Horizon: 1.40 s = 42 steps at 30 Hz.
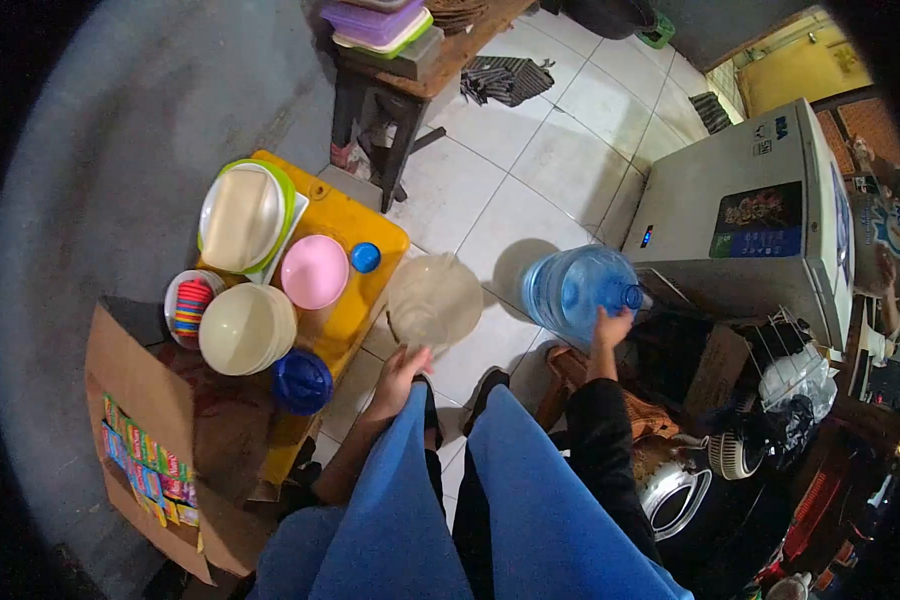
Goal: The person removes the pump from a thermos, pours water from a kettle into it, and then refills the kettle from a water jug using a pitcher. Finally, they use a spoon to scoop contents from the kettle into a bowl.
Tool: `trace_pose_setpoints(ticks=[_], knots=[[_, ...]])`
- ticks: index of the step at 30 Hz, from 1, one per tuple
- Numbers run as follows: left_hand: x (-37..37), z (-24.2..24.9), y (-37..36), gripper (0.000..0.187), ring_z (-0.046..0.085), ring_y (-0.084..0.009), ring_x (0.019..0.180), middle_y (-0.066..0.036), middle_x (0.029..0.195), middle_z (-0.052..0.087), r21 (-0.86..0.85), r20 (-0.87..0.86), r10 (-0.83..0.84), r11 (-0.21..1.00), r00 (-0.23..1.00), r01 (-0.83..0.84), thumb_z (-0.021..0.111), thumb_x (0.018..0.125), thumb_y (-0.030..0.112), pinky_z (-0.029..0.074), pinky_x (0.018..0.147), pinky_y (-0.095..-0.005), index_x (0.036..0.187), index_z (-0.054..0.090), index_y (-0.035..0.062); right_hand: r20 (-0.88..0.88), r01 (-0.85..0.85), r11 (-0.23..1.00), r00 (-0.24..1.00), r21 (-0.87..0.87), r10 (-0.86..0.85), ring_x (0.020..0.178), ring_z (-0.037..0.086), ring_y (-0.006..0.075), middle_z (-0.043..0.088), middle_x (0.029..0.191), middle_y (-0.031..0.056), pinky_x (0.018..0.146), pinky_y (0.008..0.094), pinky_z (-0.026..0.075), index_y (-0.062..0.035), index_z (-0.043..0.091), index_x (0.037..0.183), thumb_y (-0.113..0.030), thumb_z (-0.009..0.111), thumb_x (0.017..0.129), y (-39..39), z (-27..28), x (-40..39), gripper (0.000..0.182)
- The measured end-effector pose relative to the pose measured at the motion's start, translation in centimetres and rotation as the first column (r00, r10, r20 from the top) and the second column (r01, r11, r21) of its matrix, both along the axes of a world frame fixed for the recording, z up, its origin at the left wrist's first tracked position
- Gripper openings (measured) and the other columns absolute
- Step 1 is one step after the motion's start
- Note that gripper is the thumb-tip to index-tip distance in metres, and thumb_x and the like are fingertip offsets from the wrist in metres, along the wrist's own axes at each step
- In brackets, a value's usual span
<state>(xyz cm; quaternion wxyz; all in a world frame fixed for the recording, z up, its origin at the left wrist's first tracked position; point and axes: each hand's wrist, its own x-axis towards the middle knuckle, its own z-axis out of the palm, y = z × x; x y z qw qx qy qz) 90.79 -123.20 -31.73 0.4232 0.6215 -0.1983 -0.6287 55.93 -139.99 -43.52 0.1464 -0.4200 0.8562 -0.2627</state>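
A large blue water jug (568, 290) stands on the white tiles in front of me, its capped neck toward me. My right hand (612, 328) is closed at the neck of this jug. To the left of it is a round translucent pale bucket (435, 300) with a bare inside. My left hand (406, 372) is at the near edge of the bucket, fingers extended and not wrapped around anything.
A yellow table (355, 285) on my left bears a pink bowl (315, 272), stacked cream bowls (235, 330) and a blue lidded container (302, 382). A cardboard box (145, 365) with hanging sachets stands nearer. On the right are a white fridge (710, 190) and a metal kettle (675, 495).
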Motion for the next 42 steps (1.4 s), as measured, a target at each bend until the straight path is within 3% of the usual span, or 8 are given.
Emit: trace_pose_setpoints(ticks=[4, 6, 14, 22, 25, 34, 40, 42], knots=[[-2.6, -4.8, -5.0, 0.034, 0.05, -0.0129, 0.074, -0.005, 0.074, 0.054, -0.005, 0.044, -0.052, 0.999, 0.998, 0.053, 0.049, 0.081, 0.034, 0.036, 0.073, -0.0262, 0.083, 0.053, 0.0002, 0.22, 0.07, 0.965, 0.976, -0.254, -0.013, 0.09, 0.051, 0.0214, 0.053, 0.099, 0.0107, 0.078, 0.0316, 0.041, 0.0032, 0.045, 0.108, -0.008, 0.072, 0.059, -2.6, -4.0, -4.8, 0.057], [-3.9, -5.5, -6.8, 0.034, 0.05, -0.0139, 0.077, -0.006, 0.076, 0.054, 0.021, 0.008, -0.056, 0.998, 0.998, 0.056, 0.047, 0.082, 0.033, 0.035, 0.075, -0.0272, 0.082, 0.054, 0.0002, 0.593, -0.038, 0.907, 0.745, -0.42, 0.306, 0.09, 0.05, 0.0175, 0.051, 0.103, 0.0081, 0.077, 0.0287, 0.041, 0.0025, 0.044, 0.11, -0.003, 0.07, 0.06, -4.0, -4.8, -6.0, 0.056], [-7.4, -13.5, -8.2, 0.04, 0.05, -0.0154, 0.07, -0.006, 0.071, 0.053, -0.075, 0.14, -0.195, 0.975, 0.971, 0.207, 0.049, 0.079, 0.039, 0.037, 0.068, -0.0269, 0.066, 0.054, 0.0024, 0.455, -0.14, 0.893, 0.82, -0.428, 0.347, 0.087, 0.05, 0.0134, 0.052, 0.099, 0.0055, 0.075, 0.0254, 0.04, 0.0004, 0.048, 0.106, 0.004, 0.068, 0.058, -2.9, -4.4, -6.0, 0.052], [-7.9, -13.0, -6.3, 0.038, 0.054, -0.0248, 0.07, -0.013, 0.075, 0.054, 0.091, 0.397, -0.436, 0.894, 0.808, 0.438, 0.052, 0.077, 0.037, 0.041, 0.064, -0.0336, 0.081, 0.058, -0.0005, 0.247, -0.385, 0.848, 0.838, -0.365, 0.487, 0.086, 0.05, 0.0188, 0.053, 0.091, 0.0047, 0.079, 0.0285, 0.038, -0.0056, 0.053, 0.093, -0.002, 0.071, 0.05, -0.3, -1.4, -1.4, 0.047], [-8.4, -14.0, -5.1, 0.036, 0.054, -0.0276, 0.075, -0.015, 0.078, 0.054, 0.024, 0.416, -0.389, 0.908, 0.822, 0.418, 0.053, 0.076, 0.034, 0.04, 0.067, -0.0353, 0.084, 0.058, -0.0005, 0.001, -0.763, 0.634, 0.639, -0.122, 0.769, 0.081, 0.05, 0.0242, 0.053, 0.086, 0.0091, 0.076, 0.0321, 0.039, -0.0065, 0.055, 0.089, -0.003, 0.07, 0.044, -1.1, 0.1, -0.4, 0.047], [-7.8, -15.0, -1.4, 0.034, 0.05, -0.0293, 0.074, -0.017, 0.078, 0.051, 0.172, 0.489, -0.378, 0.925, 0.786, 0.338, 0.055, 0.075, 0.033, 0.039, 0.068, -0.0366, 0.076, 0.057, -0.0012, 0.323, -0.865, 0.48, 0.418, -0.143, 0.849, 0.09, 0.053, 0.0283, 0.057, 0.091, 0.0112, 0.082, 0.0358, 0.04, -0.0058, 0.054, 0.09, -0.005, 0.07, 0.041, -2.0, -0.1, 6.6, 0.051], [-6.5, -14.5, 0.0, 0.034, 0.05, -0.028, 0.075, -0.018, 0.077, 0.05, 0.096, 0.448, -0.291, 0.956, 0.845, 0.278, 0.055, 0.075, 0.033, 0.038, 0.065, -0.0373, 0.079, 0.057, -0.0013, 0.247, -0.987, -0.061, -0.097, -0.147, 0.964, 0.088, 0.052, 0.0307, 0.057, 0.091, 0.0135, 0.081, 0.0351, 0.04, -0.006, 0.052, 0.091, -0.009, 0.07, 0.043, -2.7, -1.8, 10.5, 0.052], [-6.1, -15.3, 0.8, 0.034, 0.05, -0.0286, 0.075, -0.018, 0.078, 0.051, 0.171, 0.444, -0.317, 0.948, 0.838, 0.267, 0.055, 0.074, 0.032, 0.038, 0.066, -0.0376, 0.081, 0.057, -0.001, 0.437, -0.997, -0.076, -0.055, 0.032, 0.898, 0.087, 0.053, 0.0306, 0.057, 0.088, 0.0136, 0.083, 0.0351, 0.039, -0.0051, 0.052, 0.091, -0.011, 0.07, 0.044, -1.1, -2.3, 12.6, 0.051]])
